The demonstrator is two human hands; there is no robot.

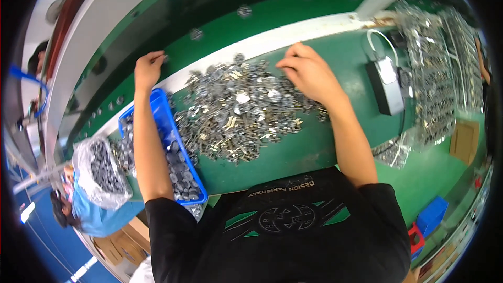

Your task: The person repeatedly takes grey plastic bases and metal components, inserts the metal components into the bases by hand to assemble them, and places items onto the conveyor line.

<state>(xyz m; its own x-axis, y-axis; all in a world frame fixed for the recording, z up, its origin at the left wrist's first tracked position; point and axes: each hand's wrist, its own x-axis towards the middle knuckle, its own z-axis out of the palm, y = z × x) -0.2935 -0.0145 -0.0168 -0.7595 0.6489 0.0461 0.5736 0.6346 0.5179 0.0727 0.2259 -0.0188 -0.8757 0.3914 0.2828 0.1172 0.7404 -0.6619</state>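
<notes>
My left hand [148, 73] reaches over the far green conveyor belt [272, 14], beyond a blue bin [170, 120]. Its thumb and fingers are pinched together, and a small greyish thing shows at their tips, too small to name. My right hand [310, 76] hovers at the upper right edge of a wide pile of small metal parts [241, 107]. Its fingers are curled together, and whatever they hold, if anything, is hidden. Grey disc-shaped parts [184, 178] fill the near end of the blue bin. Several small round parts [244, 11] sit spaced out along the belt.
A white ledge [262, 45] divides the green table [293, 160] from the belt. At right are a black-and-white power box [385, 84] with a cable and stacked clear trays of parts [432, 84]. A clear bag of grey parts [102, 170] stands left, near a person in blue [99, 204].
</notes>
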